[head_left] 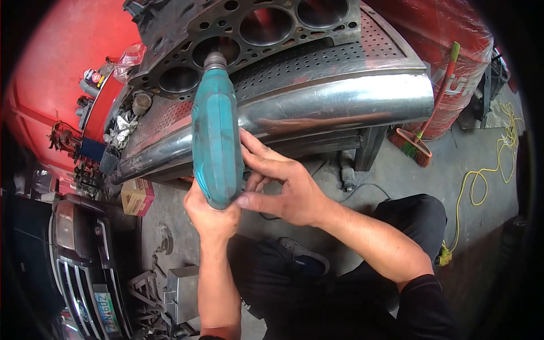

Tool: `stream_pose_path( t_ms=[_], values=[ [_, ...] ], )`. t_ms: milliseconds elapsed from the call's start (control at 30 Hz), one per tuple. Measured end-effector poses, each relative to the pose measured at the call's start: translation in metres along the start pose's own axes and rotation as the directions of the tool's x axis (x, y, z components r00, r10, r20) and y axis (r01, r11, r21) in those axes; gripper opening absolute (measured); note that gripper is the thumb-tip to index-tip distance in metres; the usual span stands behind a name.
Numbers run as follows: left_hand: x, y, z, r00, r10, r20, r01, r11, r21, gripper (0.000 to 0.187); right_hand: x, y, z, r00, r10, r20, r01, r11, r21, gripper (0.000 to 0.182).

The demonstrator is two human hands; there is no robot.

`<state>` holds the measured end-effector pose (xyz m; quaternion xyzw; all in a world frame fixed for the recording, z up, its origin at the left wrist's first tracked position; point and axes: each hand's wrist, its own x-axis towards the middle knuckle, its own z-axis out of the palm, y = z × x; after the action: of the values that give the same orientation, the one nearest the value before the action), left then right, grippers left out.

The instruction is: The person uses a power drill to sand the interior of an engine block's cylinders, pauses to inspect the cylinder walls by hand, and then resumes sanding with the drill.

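A teal power drill [216, 136] points away from me, its chuck over a cylinder bore of the grey engine block [249, 54]. Whatever is fitted in the chuck is hard to make out inside the bore. My left hand [212, 212] is wrapped round the drill's handle at its rear, most fingers hidden beneath the body. Against the right side of the drill is my right hand [280, 184], its fingers bent and its thumb touching the rear of the casing. The block lies on a perforated metal bench [317, 65] with a rounded shiny front edge.
A broom [416, 141] leans beside a plastic-wrapped red object [459, 62] at the right. A yellow cable [467, 190] runs over the floor. At the left are a cardboard box [137, 197], a metal box [181, 294] and a dark vehicle [79, 266].
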<state>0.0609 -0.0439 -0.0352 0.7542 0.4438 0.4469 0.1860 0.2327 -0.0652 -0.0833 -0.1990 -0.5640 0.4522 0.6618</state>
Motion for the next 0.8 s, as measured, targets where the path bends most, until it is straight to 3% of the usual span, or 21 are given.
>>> stream_pose_path(
  t_ms=[133, 233, 333, 633, 733, 800],
  values=[
    [-0.015, 0.002, -0.006, 1.0, -0.022, -0.005, 0.022, 1.0, -0.009, 0.036, -0.011, 0.003, 0.012, 0.992, -0.127, -0.006, 0.127, 0.992, 0.012, 0.083],
    [-0.025, 0.005, -0.012, 0.999, -0.049, 0.0, 0.049, 0.999, -0.006, 0.035, -0.019, -0.001, 0.015, 0.994, -0.111, 0.01, 0.111, 0.994, -0.024, 0.085],
    [-0.03, 0.005, -0.013, 1.0, 0.023, 0.0, -0.023, 0.999, 0.042, 0.02, -0.026, -0.003, 0.019, 0.992, -0.128, 0.014, 0.129, 0.99, -0.055, 0.087],
    [-0.029, 0.01, -0.009, 1.0, 0.015, -0.008, -0.014, 1.0, 0.026, 0.016, -0.026, -0.005, 0.021, 0.992, -0.125, 0.017, 0.126, 0.989, -0.081, 0.09],
    [-0.019, 0.016, -0.006, 0.999, -0.044, 0.02, 0.044, 0.999, 0.028, 0.035, -0.018, -0.007, 0.018, 0.995, -0.104, -0.003, 0.103, 0.99, -0.097, 0.089],
    [-0.012, 0.014, -0.002, 0.999, -0.042, 0.007, 0.042, 0.999, 0.019, 0.038, -0.011, -0.007, 0.015, 0.996, -0.091, -0.02, 0.089, 0.992, -0.095, 0.088]
  ],
)
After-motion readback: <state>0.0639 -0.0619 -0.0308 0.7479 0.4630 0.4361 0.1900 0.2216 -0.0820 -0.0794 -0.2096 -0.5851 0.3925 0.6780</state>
